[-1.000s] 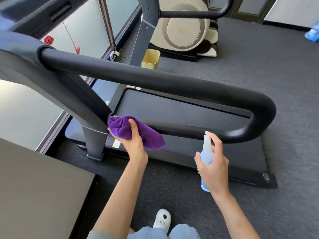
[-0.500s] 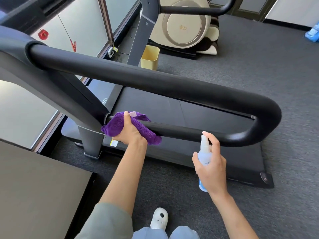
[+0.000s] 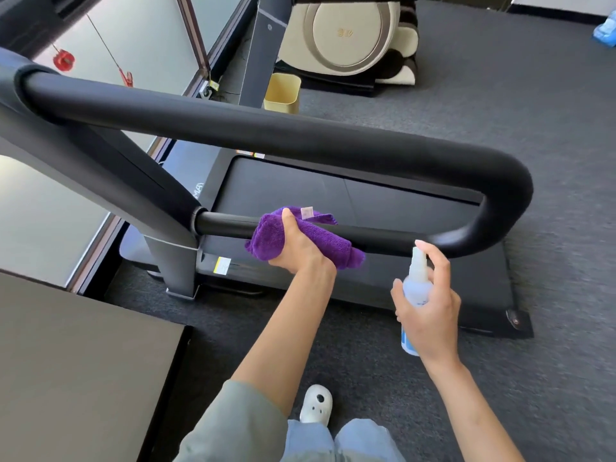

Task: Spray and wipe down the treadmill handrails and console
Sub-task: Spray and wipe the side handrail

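Left hand [image 3: 301, 250]: fingers clasp purple cloth [image 3: 276, 236] around lower handrail [image 3: 393, 240].
Right hand [image 3: 430, 303]: fingers grip spray bottle [image 3: 415, 285], near rail's right bend.

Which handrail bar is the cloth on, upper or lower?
The thinner lower bar: the left hand presses the purple cloth around it. The thick upper bar is untouched.

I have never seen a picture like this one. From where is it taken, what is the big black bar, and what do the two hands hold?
The camera sits on the person's head and looks down, so you see their own arms. The black loop is a treadmill handrail; the treadmill belt lies below it on grey carpet. The left hand presses a purple cloth around the handrail's lower bar. The right hand holds a small spray bottle, one finger on top of its nozzle. A white shoe shows at the bottom.
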A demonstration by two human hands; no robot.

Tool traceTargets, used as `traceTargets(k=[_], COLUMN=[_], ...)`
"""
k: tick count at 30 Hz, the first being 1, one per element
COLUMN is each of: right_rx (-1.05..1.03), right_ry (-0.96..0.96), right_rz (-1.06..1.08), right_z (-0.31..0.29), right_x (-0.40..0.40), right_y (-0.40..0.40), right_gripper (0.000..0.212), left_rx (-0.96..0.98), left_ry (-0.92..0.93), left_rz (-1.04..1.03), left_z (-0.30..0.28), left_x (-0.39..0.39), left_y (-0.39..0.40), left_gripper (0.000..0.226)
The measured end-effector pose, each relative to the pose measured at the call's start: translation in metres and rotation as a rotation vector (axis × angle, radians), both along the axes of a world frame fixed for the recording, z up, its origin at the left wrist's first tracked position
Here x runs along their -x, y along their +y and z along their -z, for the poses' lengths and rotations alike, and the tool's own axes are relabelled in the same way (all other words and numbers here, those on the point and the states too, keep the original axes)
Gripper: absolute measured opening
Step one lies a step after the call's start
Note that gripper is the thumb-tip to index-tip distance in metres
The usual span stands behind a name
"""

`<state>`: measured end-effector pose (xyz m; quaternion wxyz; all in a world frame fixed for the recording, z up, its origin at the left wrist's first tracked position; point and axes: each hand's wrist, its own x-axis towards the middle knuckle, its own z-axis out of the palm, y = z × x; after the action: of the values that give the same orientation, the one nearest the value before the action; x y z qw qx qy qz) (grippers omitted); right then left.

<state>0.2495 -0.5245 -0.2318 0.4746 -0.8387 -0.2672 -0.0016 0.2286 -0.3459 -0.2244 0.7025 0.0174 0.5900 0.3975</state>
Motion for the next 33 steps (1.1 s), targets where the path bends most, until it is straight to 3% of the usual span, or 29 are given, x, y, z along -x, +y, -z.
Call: traceTargets(k=[7,12,17,20,25,33], right_rx=[-0.047,-0.022,-0.038,-0.037,-0.037,-0.029], right_ry=[-0.019,-0.051,0.003,-0.029,-0.07,-0.097], right_rz=[0.057,0.114,0.184,0.19,0.104,0.001], right_z=[0.0,0.002,0.002,0.001,-0.004,-0.009], right_x=[-0.012,-0.022,-0.024,-0.023,-0.015,-0.003], right_y=[-0.035,-0.061,-0.086,-0.09,-0.07,-0.031], right_gripper=[0.059,0.068,0.066,0.06,0.069,0.065], left_rx=[0.034,0.047,0.094,0.097,0.077,-0.003], left_ry=[-0.036,-0.09,-0.209,-0.218,-0.161,-0.047], left_rz=[0.084,0.185,0.282,0.315,0.321,0.096], left_z=[-0.014,-0.023,-0.046,-0.049,-0.04,-0.021], left_x=[-0.032,-0.056,-0.072,-0.069,-0.057,-0.008], left_y=[-0.054,-0.102,-0.151,-0.148,-0.13,-0.034], left_gripper=[0.074,0.083,0.127,0.129,0.085,0.072])
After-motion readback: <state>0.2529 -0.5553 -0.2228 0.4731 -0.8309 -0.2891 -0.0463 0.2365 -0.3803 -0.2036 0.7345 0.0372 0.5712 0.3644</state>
